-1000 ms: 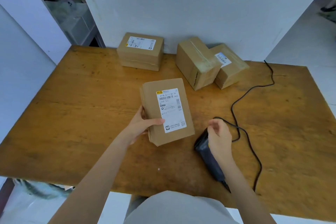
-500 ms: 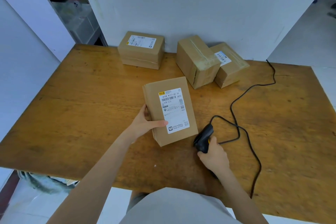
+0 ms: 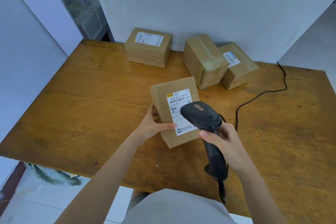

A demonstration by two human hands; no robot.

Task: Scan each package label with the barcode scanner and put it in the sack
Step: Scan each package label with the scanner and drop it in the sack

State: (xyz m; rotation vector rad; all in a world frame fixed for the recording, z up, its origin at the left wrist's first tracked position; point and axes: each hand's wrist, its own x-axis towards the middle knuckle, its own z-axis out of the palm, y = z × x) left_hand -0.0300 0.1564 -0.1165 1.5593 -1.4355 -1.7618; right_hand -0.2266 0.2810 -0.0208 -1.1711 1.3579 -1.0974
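A brown cardboard package (image 3: pixel 163 94) with a white barcode label (image 3: pixel 179 97) lies tilted on the wooden table (image 3: pixel 81 100). My left hand (image 3: pixel 154 125) grips its left side, thumb across the top face. My right hand (image 3: pixel 224 141) grips the handle of a black barcode scanner (image 3: pixel 201 117), held above the package with its head over the label's lower part. Three more cardboard packages stand by the back wall: one at the left (image 3: pixel 148 47), one in the middle (image 3: pixel 204 61), one at the right (image 3: pixel 238 65). A greenish sack (image 3: pixel 52 174) shows partly below the table's front left edge.
The scanner's black cable (image 3: pixel 261 94) runs across the right side of the table to the wall. White walls close in the table at the back and left. An opening with shelves (image 3: pixel 85 11) lies at the back left.
My right hand has lifted the scanner off the table and brought its head over the package label. My left hand keeps holding the package in nearly the same spot.
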